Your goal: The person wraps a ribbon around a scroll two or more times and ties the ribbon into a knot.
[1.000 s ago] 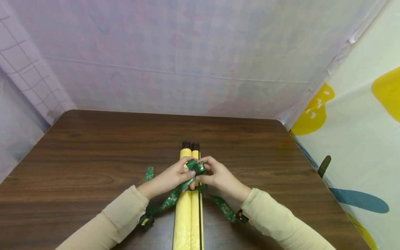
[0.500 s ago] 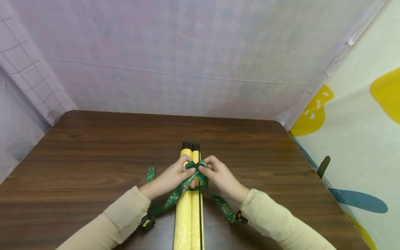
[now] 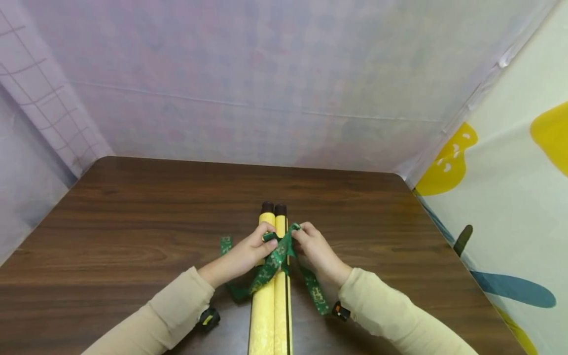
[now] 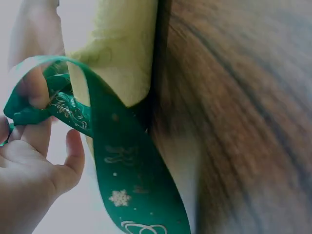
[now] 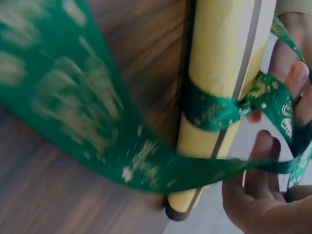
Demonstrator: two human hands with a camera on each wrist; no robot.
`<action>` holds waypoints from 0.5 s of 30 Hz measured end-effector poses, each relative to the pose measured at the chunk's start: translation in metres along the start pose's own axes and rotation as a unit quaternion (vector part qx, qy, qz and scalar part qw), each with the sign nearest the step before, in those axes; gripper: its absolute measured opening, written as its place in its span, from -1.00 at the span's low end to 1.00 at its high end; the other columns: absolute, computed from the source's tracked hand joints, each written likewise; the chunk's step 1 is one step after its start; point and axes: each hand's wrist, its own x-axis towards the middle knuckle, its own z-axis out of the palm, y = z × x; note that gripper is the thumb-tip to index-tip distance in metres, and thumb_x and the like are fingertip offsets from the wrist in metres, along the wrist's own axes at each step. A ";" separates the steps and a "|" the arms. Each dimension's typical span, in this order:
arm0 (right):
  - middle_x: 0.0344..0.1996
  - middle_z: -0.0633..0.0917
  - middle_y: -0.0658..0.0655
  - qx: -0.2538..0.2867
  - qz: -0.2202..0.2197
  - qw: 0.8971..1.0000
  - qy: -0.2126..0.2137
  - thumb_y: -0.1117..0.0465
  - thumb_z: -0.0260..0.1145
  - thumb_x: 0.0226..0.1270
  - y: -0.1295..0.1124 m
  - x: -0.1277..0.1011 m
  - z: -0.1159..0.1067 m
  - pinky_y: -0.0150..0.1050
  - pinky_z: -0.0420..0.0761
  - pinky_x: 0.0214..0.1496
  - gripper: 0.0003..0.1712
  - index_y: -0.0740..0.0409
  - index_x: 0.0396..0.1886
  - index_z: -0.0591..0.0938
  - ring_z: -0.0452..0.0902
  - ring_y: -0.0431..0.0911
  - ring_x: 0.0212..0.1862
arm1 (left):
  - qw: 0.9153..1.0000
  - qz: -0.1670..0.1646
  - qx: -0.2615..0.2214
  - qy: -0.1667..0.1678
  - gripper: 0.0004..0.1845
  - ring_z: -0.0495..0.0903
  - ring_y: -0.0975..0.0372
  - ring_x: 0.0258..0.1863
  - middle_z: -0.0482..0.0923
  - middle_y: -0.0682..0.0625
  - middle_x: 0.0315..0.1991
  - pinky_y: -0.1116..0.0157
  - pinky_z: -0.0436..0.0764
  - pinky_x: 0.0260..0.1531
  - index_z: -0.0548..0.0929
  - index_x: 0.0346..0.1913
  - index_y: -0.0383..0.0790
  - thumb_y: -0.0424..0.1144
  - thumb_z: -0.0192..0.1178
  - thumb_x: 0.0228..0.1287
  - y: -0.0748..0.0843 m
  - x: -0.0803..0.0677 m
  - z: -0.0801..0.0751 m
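Two yellow rolls [image 3: 265, 315] with dark end caps lie side by side, pointing away from me. A green ribbon printed with snowflakes [image 4: 122, 161] goes round them as a band, plain in the right wrist view on the roll [image 5: 214, 63]. Over the rolls, my left hand [image 3: 248, 252] pinches a small fold of the ribbon between thumb and fingers. Just right of it, my right hand [image 3: 316, 250] pinches another part, from which a strand slants down leftward across the rolls. Loose tails hang on both sides. The knot area is partly hidden by fingers.
The dark wood table [image 3: 177, 207] reaches back to a pale checked curtain [image 3: 275, 98]. A patterned cloth [image 3: 510, 222] hangs along the right side. Black camera units sit under both wrists, such as the left one [image 3: 209, 318].
Two held loops a second ago have given way to a smaller fold at my left hand and a broad slanting strand. My right hand has shifted slightly right, and the right tail has swung a little.
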 end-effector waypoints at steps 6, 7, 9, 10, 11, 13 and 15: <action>-0.39 0.48 0.11 -0.017 0.006 1.000 -0.013 0.22 -0.03 0.38 0.004 0.000 0.007 -0.32 0.47 -0.31 -0.80 0.30 -0.18 0.33 0.45 -0.15 -0.37 | 0.999 -0.001 -0.042 -0.016 -0.77 0.58 0.06 -0.46 0.52 -0.14 -0.48 0.31 0.57 -0.39 0.11 0.00 -0.37 -0.24 -0.23 0.51 0.000 0.001 0.004; -0.36 0.49 0.14 -0.028 0.000 1.000 -0.014 0.21 -0.03 0.39 0.004 0.000 0.008 -0.31 0.48 -0.29 -0.78 0.32 -0.18 0.33 0.47 -0.13 -0.35 | 0.999 -0.002 -0.037 -0.012 -0.76 0.56 0.09 -0.49 0.50 -0.11 -0.50 0.31 0.56 -0.41 0.12 -0.01 -0.37 -0.23 -0.23 0.51 0.001 0.001 0.004; -0.32 0.48 0.16 -0.042 -0.006 0.999 -0.011 0.21 0.01 0.37 0.004 0.000 0.011 -0.32 0.47 -0.26 -0.76 0.35 -0.17 0.35 0.45 -0.12 -0.30 | 1.000 -0.006 -0.029 -0.005 -0.76 0.51 0.15 -0.55 0.46 -0.08 -0.55 0.33 0.53 -0.44 0.13 -0.02 -0.37 -0.22 -0.24 0.51 0.001 0.001 0.004; -0.31 0.48 0.17 -0.051 -0.007 0.999 -0.010 0.21 0.04 0.36 0.005 0.000 0.012 -0.32 0.48 -0.25 -0.76 0.34 -0.17 0.36 0.45 -0.11 -0.29 | 1.000 -0.009 -0.026 -0.001 -0.76 0.48 0.17 -0.57 0.43 -0.07 -0.56 0.33 0.52 -0.46 0.13 -0.02 -0.37 -0.23 -0.24 0.51 0.002 0.002 0.005; -0.31 0.48 0.17 -0.060 -0.009 0.998 -0.010 0.22 0.08 0.33 0.005 0.000 0.012 -0.32 0.47 -0.26 -0.76 0.34 -0.17 0.36 0.45 -0.10 -0.28 | 1.000 -0.011 -0.021 0.004 -0.77 0.45 0.19 -0.59 0.41 -0.06 -0.57 0.33 0.51 -0.47 0.12 -0.02 -0.38 -0.23 -0.24 0.51 0.002 0.002 0.005; -0.33 0.47 0.15 -0.070 -0.013 0.997 -0.013 0.26 0.15 0.25 0.005 0.002 0.013 -0.33 0.45 -0.27 -0.78 0.32 -0.22 0.37 0.42 -0.10 -0.29 | 1.000 -0.018 -0.012 0.012 -0.77 0.42 0.21 -0.62 0.38 -0.04 -0.59 0.33 0.49 -0.48 0.13 -0.01 -0.39 -0.25 -0.22 0.51 0.003 0.002 0.005; -0.39 0.46 0.12 -0.080 -0.018 0.996 -0.017 0.31 0.20 0.15 0.006 0.002 0.013 -0.33 0.42 -0.31 -0.79 0.29 -0.27 0.38 0.40 -0.10 -0.34 | 1.000 -0.024 -0.004 0.016 -0.76 0.41 0.22 -0.63 0.38 -0.04 -0.60 0.32 0.49 -0.48 0.14 0.00 -0.40 -0.26 -0.20 0.50 0.003 0.002 0.005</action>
